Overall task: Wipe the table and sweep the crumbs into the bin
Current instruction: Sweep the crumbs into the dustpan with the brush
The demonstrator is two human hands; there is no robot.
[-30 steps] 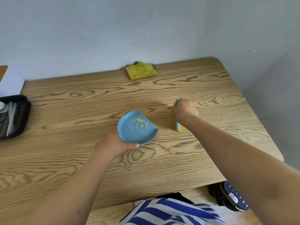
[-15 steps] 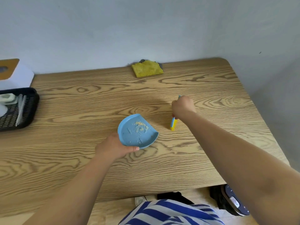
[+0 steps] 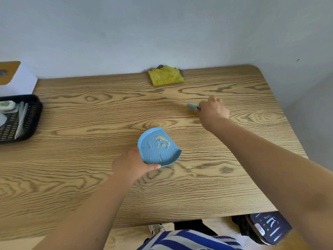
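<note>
A small blue dustpan (image 3: 158, 147) lies on the wooden table (image 3: 90, 168) near the middle, with a scatter of pale crumbs (image 3: 162, 140) inside it. My left hand (image 3: 134, 164) grips its near rim, thumb along the edge. My right hand (image 3: 212, 110) is farther back and to the right, curled round a small blue brush (image 3: 192, 106) whose tip sticks out to the left, blurred. A yellow cloth (image 3: 165, 76) lies at the table's back edge against the wall.
A black slotted basket (image 3: 34, 116) with white items stands at the left edge, a white box (image 3: 18, 82) behind it. The grey wall runs along the back and right. Below the near edge are a dark device (image 3: 268, 228) and a striped garment (image 3: 189, 239).
My right hand has swung the brush away from the dustpan, back and to the right, and turned it sideways. The left hand keeps the dustpan in the same spot.
</note>
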